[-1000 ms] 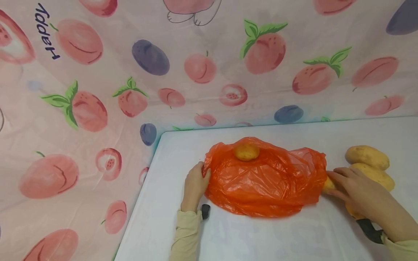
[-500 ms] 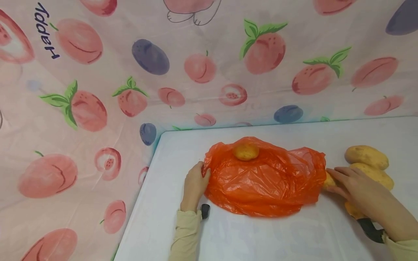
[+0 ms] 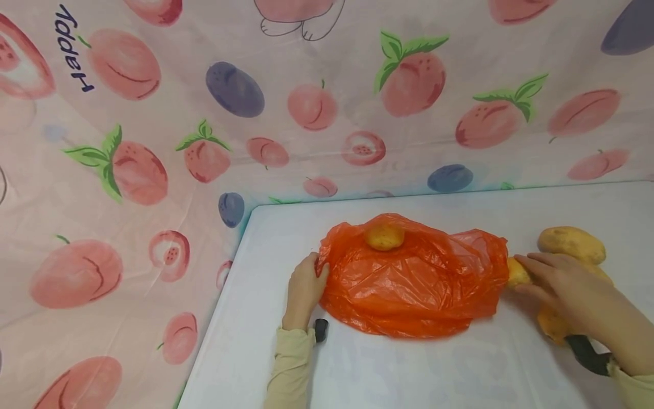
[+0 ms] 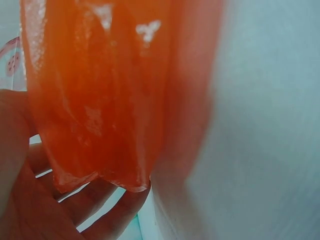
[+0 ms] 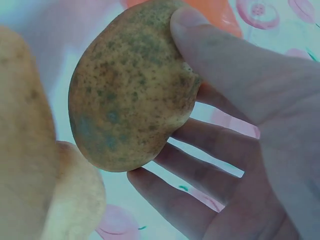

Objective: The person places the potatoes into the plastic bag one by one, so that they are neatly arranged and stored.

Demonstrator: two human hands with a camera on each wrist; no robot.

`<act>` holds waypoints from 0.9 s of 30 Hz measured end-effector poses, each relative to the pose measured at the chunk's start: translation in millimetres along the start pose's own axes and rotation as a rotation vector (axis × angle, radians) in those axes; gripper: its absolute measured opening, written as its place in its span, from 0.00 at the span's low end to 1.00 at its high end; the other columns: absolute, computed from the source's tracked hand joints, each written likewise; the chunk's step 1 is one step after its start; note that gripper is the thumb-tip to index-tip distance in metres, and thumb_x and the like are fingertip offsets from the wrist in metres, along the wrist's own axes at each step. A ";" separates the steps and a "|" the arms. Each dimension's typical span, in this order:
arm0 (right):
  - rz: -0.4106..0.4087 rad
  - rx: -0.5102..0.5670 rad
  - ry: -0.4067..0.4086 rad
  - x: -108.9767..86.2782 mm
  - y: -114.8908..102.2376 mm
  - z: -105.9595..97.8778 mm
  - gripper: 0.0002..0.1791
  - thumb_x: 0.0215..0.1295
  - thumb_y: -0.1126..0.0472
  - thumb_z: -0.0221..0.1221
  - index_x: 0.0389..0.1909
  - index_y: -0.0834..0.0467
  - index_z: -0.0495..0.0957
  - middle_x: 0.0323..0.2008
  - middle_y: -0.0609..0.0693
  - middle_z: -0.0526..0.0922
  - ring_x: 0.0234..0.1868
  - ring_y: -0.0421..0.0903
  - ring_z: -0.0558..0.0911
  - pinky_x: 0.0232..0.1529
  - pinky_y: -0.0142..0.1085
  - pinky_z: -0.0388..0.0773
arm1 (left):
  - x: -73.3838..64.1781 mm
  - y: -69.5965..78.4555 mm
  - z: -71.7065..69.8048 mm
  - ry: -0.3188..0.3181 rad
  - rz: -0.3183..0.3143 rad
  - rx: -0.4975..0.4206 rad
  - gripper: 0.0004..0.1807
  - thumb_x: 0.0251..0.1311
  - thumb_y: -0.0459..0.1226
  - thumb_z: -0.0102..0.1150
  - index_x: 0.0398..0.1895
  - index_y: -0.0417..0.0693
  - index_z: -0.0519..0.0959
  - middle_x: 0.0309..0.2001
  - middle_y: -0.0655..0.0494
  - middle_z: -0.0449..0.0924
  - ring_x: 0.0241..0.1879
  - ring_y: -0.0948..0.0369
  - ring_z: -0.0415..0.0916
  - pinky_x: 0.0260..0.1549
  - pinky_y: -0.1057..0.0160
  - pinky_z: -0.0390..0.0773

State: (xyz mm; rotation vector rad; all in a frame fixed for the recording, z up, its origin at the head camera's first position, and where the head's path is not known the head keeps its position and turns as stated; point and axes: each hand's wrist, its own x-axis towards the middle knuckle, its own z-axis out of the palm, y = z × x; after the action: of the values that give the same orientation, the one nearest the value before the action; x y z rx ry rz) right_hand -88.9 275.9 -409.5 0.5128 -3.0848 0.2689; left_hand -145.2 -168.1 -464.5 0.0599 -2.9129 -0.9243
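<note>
An orange plastic bag [image 3: 409, 284] lies crumpled on the white surface, its opening not plainly visible. My left hand [image 3: 305, 287] grips its left edge; in the left wrist view, fingers [image 4: 95, 200] curve behind the thin film [image 4: 105, 90]. One potato [image 3: 385, 237] shows at the bag's upper left part; whether it is inside or under the film I cannot tell. Beside the bag's right end, my right hand [image 3: 572, 289] holds another potato [image 3: 518, 272]. The right wrist view has this spotted potato [image 5: 130, 90] between the thumb and the fingertips.
To the right of the right hand lie more potatoes: one at the back [image 3: 572, 244], one partly covered by the hand [image 3: 602, 274], and one below the wrist [image 3: 553, 324]. A fruit-printed cloth [image 3: 327, 68] rises behind and to the left of the white tabletop [image 3: 409, 375].
My right hand has shifted slightly up and to the right with its potato, so more of the potato shows beside the bag. The left hand and bag look almost unchanged.
</note>
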 end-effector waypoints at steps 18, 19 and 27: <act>0.052 0.016 0.066 5.4 -8.0 -28.1 0.33 0.58 0.53 0.69 0.58 0.70 0.75 0.54 0.72 0.75 0.56 0.70 0.68 0.52 0.69 0.68 | -1.2 0.5 -3.7 -0.002 0.001 -0.010 0.10 0.68 0.42 0.59 0.45 0.46 0.77 0.31 0.55 0.76 0.31 0.58 0.72 0.34 0.62 0.78; 0.043 0.021 0.092 5.0 -8.2 -29.1 0.32 0.57 0.54 0.70 0.58 0.70 0.75 0.53 0.72 0.75 0.56 0.70 0.68 0.53 0.69 0.68 | -1.2 0.2 -3.7 -0.001 0.002 -0.007 0.10 0.68 0.42 0.58 0.45 0.46 0.77 0.30 0.56 0.76 0.30 0.58 0.72 0.34 0.62 0.77; 0.154 0.072 0.111 2.4 -13.1 -42.2 0.37 0.59 0.51 0.69 0.61 0.72 0.71 0.56 0.75 0.69 0.55 0.74 0.65 0.51 0.70 0.67 | -1.0 0.3 -1.6 -0.004 0.002 -0.005 0.11 0.68 0.42 0.59 0.46 0.46 0.77 0.31 0.55 0.77 0.31 0.58 0.72 0.35 0.61 0.78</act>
State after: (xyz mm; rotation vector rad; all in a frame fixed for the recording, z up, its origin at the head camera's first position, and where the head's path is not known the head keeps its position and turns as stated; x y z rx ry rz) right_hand -88.0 270.1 -365.6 0.2519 -3.0185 0.3961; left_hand -144.0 -168.7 -463.1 0.0550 -2.9139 -0.9325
